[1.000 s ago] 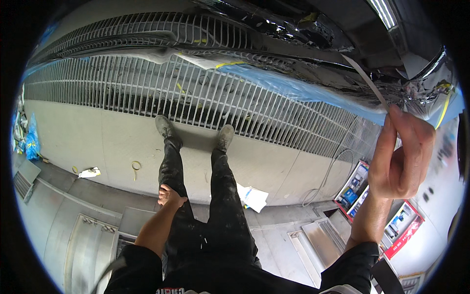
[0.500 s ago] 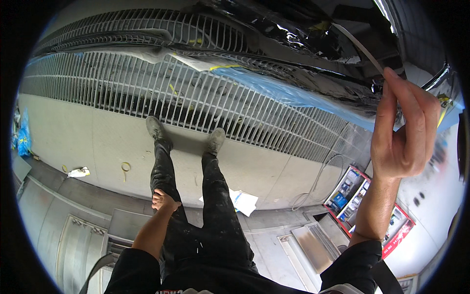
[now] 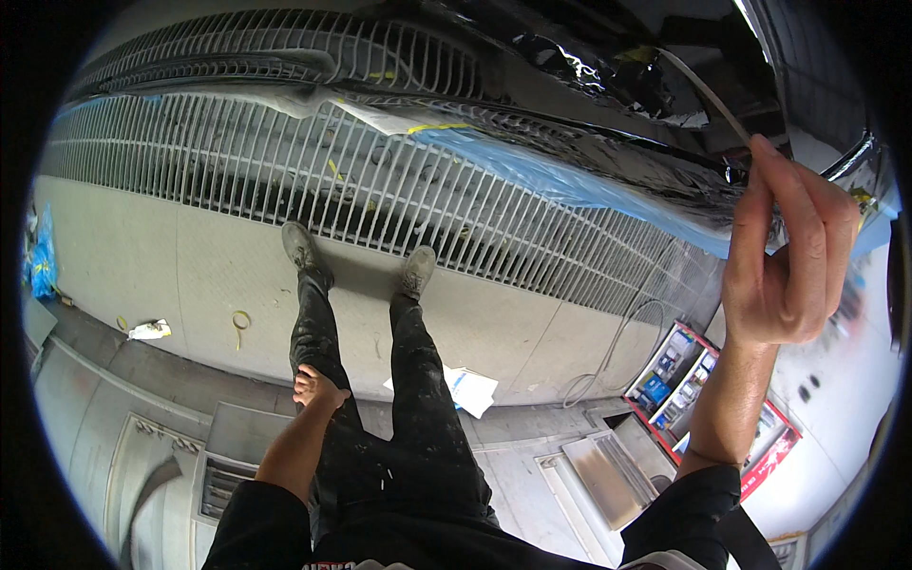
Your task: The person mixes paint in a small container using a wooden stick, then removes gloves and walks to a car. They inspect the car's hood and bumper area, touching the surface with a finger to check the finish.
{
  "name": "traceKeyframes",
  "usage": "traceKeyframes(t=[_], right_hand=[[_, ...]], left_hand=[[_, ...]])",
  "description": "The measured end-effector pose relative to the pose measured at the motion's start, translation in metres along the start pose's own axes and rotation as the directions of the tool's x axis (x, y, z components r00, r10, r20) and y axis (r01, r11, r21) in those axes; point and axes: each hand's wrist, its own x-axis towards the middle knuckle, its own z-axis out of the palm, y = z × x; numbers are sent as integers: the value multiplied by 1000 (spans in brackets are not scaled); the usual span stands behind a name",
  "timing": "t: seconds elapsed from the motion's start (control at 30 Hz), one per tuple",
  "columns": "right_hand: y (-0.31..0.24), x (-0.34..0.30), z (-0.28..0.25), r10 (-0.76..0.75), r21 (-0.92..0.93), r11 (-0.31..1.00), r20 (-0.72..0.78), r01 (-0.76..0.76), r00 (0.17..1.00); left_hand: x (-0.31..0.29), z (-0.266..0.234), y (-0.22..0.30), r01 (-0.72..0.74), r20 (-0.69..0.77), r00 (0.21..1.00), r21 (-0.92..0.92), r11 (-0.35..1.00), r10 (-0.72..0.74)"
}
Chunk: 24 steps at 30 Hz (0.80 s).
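Right grip (image 3: 793, 247): pinching thin strip (image 3: 708, 93) by its end, likely for control
Strip: up-left of right grip, against black panel (image 3: 727, 52)
Left grip (image 3: 319, 387): clasping knee (image 3: 313, 350), probably bracing

left hand (image 3: 318, 387): resting on left leg (image 3: 315, 334) near the knee, fingers curled | left forearm (image 3: 296, 442): slanted inward | right hand (image 3: 790, 252): raised, out to the right, thumb and index pinched, other fingers bent | right forearm (image 3: 727, 408): nearly upright
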Motion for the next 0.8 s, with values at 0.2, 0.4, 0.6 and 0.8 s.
traceKeyframes(t=[0.2,0.4,0.6,0.8], right_hand=[[6,-1,-3,-47,2,999,17,47,999],[5,-2,-2,-51,23,998,7,51,999],[3,1,2,-16,-11,1000,-58,16,998],[-3,-1,2,39,17,999,-54,-38,998]], left_hand=[[-7,-4,1,-16,0,1000,4,1000,16],[-3,0,3,-2,2,1000,9,1000,2],[-2,0,4,6,4,1000,9,1000,-6],[-4,-4,4,18,50,999,-18,1000,-17]])
